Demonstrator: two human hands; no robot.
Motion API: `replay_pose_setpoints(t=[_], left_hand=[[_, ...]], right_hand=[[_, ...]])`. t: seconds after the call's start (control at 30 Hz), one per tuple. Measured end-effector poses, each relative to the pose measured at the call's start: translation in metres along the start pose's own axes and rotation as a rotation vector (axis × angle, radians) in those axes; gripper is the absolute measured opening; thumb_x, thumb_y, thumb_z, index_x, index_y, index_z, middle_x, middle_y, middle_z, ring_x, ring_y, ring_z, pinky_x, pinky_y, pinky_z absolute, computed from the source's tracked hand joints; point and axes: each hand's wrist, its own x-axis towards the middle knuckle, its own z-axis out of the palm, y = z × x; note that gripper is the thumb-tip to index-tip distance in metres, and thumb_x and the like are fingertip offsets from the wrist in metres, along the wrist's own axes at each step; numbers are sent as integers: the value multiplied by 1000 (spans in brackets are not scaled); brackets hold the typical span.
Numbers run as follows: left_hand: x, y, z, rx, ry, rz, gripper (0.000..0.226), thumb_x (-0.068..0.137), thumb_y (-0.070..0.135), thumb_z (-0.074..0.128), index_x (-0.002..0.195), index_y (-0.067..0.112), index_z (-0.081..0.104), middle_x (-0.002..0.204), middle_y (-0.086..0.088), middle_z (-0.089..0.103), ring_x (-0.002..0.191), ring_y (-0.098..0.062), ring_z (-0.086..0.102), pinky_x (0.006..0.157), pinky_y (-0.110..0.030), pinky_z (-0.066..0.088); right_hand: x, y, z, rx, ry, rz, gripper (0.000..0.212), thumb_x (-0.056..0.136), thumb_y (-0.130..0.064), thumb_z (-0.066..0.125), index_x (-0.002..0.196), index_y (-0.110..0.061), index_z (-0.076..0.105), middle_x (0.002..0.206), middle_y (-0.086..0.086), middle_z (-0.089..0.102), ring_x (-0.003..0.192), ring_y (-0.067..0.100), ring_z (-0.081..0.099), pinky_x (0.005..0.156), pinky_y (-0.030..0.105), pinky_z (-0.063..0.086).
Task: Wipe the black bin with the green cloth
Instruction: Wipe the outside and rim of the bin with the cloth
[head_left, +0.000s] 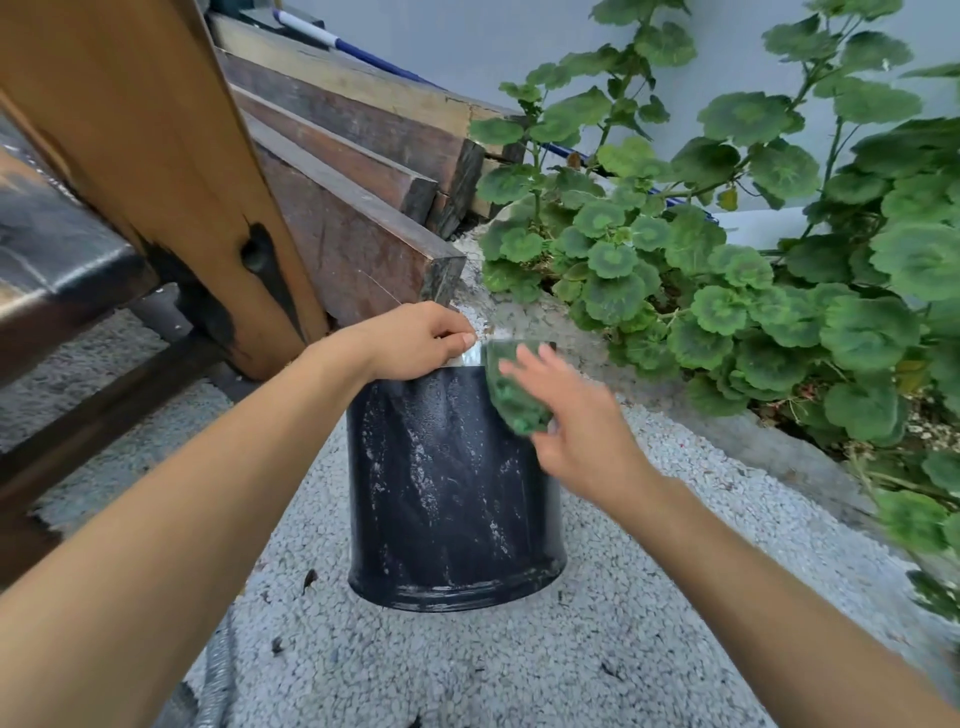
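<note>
A black bin (447, 488) hangs tilted above the gravel, its wet, streaked side toward me and its rimmed end lowest. My left hand (415, 340) grips the bin's far upper edge and holds it up. My right hand (566, 410) presses the green cloth (511, 387) flat against the bin's upper right side, fingers spread over the cloth; the hand is motion-blurred. Part of the cloth is hidden under my palm.
Stacked dark wooden planks (358, 171) lean at the back left beside a tan wooden post (171, 156). A leafy green plant (753, 270) fills the right side behind a concrete kerb (779, 447). Pale gravel (467, 670) covers the ground below the bin.
</note>
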Motion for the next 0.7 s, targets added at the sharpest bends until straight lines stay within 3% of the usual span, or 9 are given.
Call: replay_pose_setpoints(t=[0.2, 0.3, 0.37, 0.43, 0.5, 0.57, 0.6, 0.63, 0.7], left_hand=[[5, -7, -2, -28, 2, -6, 38, 109, 28, 46, 76, 10, 44, 71, -4, 43, 67, -18, 38, 67, -34, 34], [8, -7, -1, -36, -7, 3, 38, 109, 28, 47, 73, 15, 43, 68, -1, 42, 65, -17, 36, 67, -34, 34], [7, -8, -1, -59, -6, -12, 37, 109, 28, 47, 74, 16, 42, 69, -2, 41, 65, -17, 35, 68, -34, 32], [6, -11, 0, -105, 14, -47, 37, 109, 26, 47, 73, 16, 42, 68, 0, 40, 63, -15, 34, 69, -34, 32], [4, -13, 1, -170, 40, -88, 35, 109, 30, 46, 77, 15, 52, 74, 3, 52, 70, -14, 46, 74, -33, 38], [1, -13, 3, -247, 63, -155, 37, 108, 42, 45, 106, 17, 72, 111, 2, 70, 107, -16, 62, 102, -37, 44], [-1, -12, 4, -276, 80, -184, 44, 107, 49, 43, 120, 19, 73, 132, -1, 69, 125, -21, 60, 113, -40, 40], [-2, -10, 4, -297, 85, -198, 52, 106, 55, 39, 126, 20, 72, 141, -6, 65, 133, -27, 57, 118, -43, 36], [-2, -8, 4, -341, 72, -207, 64, 103, 66, 31, 130, 23, 71, 142, -10, 65, 131, -29, 59, 120, -47, 35]], right_hand=[[-135, 33, 51, 46, -273, 71, 85, 81, 3, 60, 148, -44, 38, 159, -22, 27, 151, -4, 16, 125, 32, 27], [-157, 35, 51, 127, -337, 99, 84, 78, -1, 60, 144, -50, 42, 154, -23, 39, 147, -6, 31, 119, 29, 37], [-142, 27, 36, 181, -288, 171, 91, 81, 0, 65, 126, -76, 45, 137, -28, 58, 107, -15, 65, 85, 20, 59], [-114, 19, 21, 231, -247, 207, 92, 88, 0, 69, 111, -86, 44, 104, -45, 64, 62, -11, 65, 50, 11, 51], [-75, 6, 3, 230, -121, 156, 81, 89, 0, 69, 113, -76, 53, 89, -46, 66, 59, -16, 61, 44, 4, 42], [-31, -12, -13, 158, 88, 51, 67, 86, 3, 70, 125, -51, 63, 92, -28, 73, 71, -18, 63, 53, 2, 45], [-9, -20, -17, 104, 169, 10, 64, 85, 3, 70, 131, -40, 63, 107, -17, 75, 85, -13, 67, 68, 6, 52], [10, -26, -18, 48, 209, -21, 64, 84, 4, 69, 137, -30, 62, 127, -3, 72, 108, -3, 68, 91, 20, 56], [36, -36, -15, -52, 155, -40, 71, 81, 9, 65, 146, -18, 57, 153, 7, 53, 144, 23, 48, 121, 39, 37]])
